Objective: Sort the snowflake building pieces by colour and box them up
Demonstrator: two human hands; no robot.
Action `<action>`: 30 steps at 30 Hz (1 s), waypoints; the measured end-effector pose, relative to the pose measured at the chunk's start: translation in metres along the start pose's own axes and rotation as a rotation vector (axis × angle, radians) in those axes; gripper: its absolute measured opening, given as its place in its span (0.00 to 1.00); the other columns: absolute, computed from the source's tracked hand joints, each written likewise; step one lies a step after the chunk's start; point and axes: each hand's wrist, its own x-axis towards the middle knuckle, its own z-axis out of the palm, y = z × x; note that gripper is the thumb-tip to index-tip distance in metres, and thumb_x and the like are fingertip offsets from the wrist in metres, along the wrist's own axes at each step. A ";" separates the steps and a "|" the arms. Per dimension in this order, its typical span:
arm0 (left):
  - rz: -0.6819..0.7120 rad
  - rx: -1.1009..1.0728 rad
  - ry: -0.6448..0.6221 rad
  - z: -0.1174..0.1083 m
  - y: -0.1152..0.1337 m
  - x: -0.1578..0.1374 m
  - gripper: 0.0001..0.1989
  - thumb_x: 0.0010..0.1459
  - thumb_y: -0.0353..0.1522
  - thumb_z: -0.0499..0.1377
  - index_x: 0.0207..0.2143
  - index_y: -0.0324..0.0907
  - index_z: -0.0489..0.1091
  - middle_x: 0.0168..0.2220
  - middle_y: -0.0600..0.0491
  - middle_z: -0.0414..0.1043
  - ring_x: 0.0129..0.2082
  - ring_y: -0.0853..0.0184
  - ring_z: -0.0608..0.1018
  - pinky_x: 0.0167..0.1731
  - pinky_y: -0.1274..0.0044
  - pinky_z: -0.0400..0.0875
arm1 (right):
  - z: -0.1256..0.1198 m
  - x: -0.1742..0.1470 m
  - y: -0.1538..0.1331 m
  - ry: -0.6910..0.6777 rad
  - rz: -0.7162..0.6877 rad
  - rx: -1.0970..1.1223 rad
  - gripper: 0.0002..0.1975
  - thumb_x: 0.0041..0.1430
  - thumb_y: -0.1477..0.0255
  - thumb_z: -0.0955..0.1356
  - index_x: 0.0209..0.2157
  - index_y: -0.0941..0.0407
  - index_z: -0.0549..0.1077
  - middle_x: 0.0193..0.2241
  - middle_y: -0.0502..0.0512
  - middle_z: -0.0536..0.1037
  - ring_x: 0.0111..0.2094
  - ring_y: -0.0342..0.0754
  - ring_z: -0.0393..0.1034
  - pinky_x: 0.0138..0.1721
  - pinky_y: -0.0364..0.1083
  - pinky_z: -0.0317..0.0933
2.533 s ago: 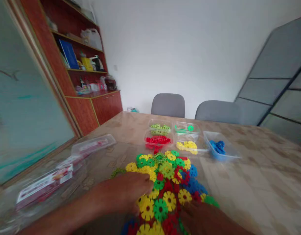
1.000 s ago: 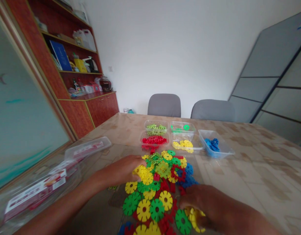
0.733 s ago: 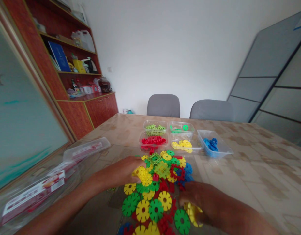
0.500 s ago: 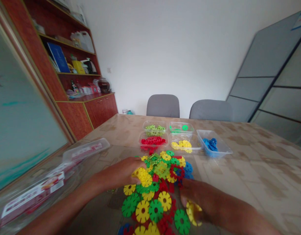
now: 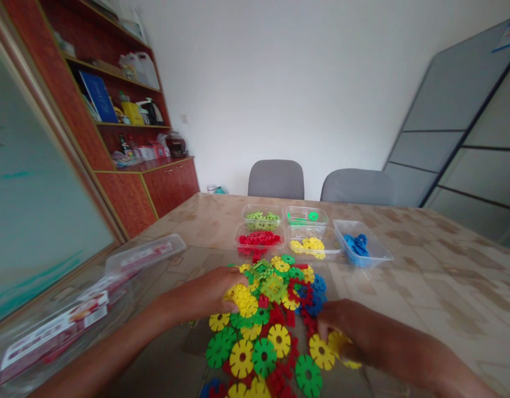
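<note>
Right hand shifted rightward, yellow discs against fingers

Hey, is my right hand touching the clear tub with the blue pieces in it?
Apart: the head view shows a strip of tabletop between your right hand and the clear tub, which sits farther back.

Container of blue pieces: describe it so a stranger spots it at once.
On the patterned table, beyond the pile of colourful pieces, stands a group of clear plastic containers. Go to the rightmost container, turned at an angle; it alone among them holds blue pieces.
</note>
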 end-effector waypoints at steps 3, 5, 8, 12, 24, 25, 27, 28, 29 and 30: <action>-0.015 0.009 0.004 -0.001 0.002 0.001 0.23 0.53 0.33 0.63 0.52 0.47 0.65 0.52 0.51 0.68 0.52 0.56 0.70 0.50 0.72 0.64 | 0.005 0.003 -0.002 -0.053 -0.010 0.047 0.20 0.44 0.87 0.65 0.37 0.54 0.74 0.38 0.51 0.77 0.39 0.48 0.71 0.39 0.44 0.65; -0.017 0.010 -0.002 -0.002 0.003 0.001 0.23 0.53 0.32 0.63 0.52 0.46 0.66 0.52 0.51 0.68 0.52 0.57 0.70 0.50 0.72 0.64 | 0.010 0.003 -0.001 -0.083 -0.032 0.080 0.24 0.44 0.88 0.65 0.42 0.53 0.73 0.41 0.51 0.76 0.41 0.48 0.70 0.42 0.45 0.64; -0.019 0.012 -0.015 -0.003 0.005 0.002 0.23 0.53 0.32 0.63 0.52 0.45 0.66 0.52 0.50 0.68 0.53 0.57 0.70 0.51 0.71 0.64 | 0.013 0.004 0.000 -0.109 -0.058 0.108 0.30 0.44 0.88 0.66 0.48 0.49 0.71 0.49 0.51 0.73 0.48 0.49 0.67 0.48 0.47 0.62; -0.020 0.022 -0.007 -0.003 0.006 0.001 0.23 0.53 0.32 0.62 0.53 0.46 0.65 0.54 0.50 0.68 0.53 0.56 0.69 0.52 0.70 0.63 | 0.014 0.008 -0.007 -0.120 -0.094 0.114 0.34 0.45 0.89 0.67 0.53 0.49 0.68 0.56 0.53 0.68 0.55 0.52 0.62 0.55 0.49 0.57; 0.013 0.002 0.021 0.001 0.000 0.001 0.24 0.53 0.32 0.62 0.53 0.47 0.64 0.55 0.51 0.66 0.54 0.57 0.67 0.53 0.71 0.61 | 0.016 0.010 -0.007 -0.053 -0.115 0.025 0.16 0.41 0.86 0.70 0.33 0.55 0.71 0.34 0.48 0.74 0.34 0.44 0.67 0.33 0.41 0.61; 0.016 -0.006 0.026 0.000 0.002 0.001 0.24 0.53 0.32 0.62 0.53 0.48 0.64 0.55 0.51 0.66 0.54 0.57 0.68 0.53 0.72 0.61 | 0.016 0.011 -0.006 -0.069 -0.098 0.017 0.16 0.41 0.85 0.71 0.32 0.55 0.71 0.33 0.48 0.74 0.32 0.43 0.66 0.31 0.40 0.59; 0.015 -0.020 0.031 -0.001 0.008 0.002 0.23 0.53 0.31 0.62 0.52 0.48 0.65 0.53 0.52 0.67 0.53 0.58 0.68 0.52 0.72 0.61 | 0.016 0.013 -0.001 -0.089 -0.048 0.021 0.15 0.41 0.85 0.72 0.31 0.56 0.72 0.31 0.46 0.73 0.30 0.40 0.64 0.27 0.38 0.54; 0.010 -0.027 0.032 -0.002 0.013 0.003 0.23 0.52 0.31 0.62 0.51 0.48 0.65 0.53 0.53 0.67 0.53 0.58 0.68 0.52 0.73 0.62 | 0.016 0.015 0.003 -0.092 -0.028 0.035 0.14 0.41 0.85 0.72 0.31 0.56 0.72 0.30 0.45 0.72 0.29 0.39 0.63 0.25 0.37 0.53; 0.003 -0.035 0.032 -0.003 0.018 0.005 0.22 0.52 0.31 0.62 0.51 0.48 0.66 0.52 0.53 0.68 0.52 0.59 0.69 0.51 0.73 0.62 | 0.017 0.017 0.006 -0.094 -0.018 0.060 0.14 0.41 0.85 0.72 0.31 0.56 0.72 0.28 0.44 0.72 0.28 0.39 0.62 0.25 0.37 0.52; -0.001 -0.042 0.030 -0.004 0.023 0.007 0.22 0.52 0.30 0.63 0.50 0.48 0.66 0.51 0.53 0.68 0.51 0.60 0.70 0.50 0.74 0.63 | 0.018 0.019 0.010 -0.100 -0.018 0.093 0.14 0.40 0.86 0.72 0.30 0.57 0.72 0.28 0.43 0.71 0.27 0.38 0.61 0.25 0.36 0.51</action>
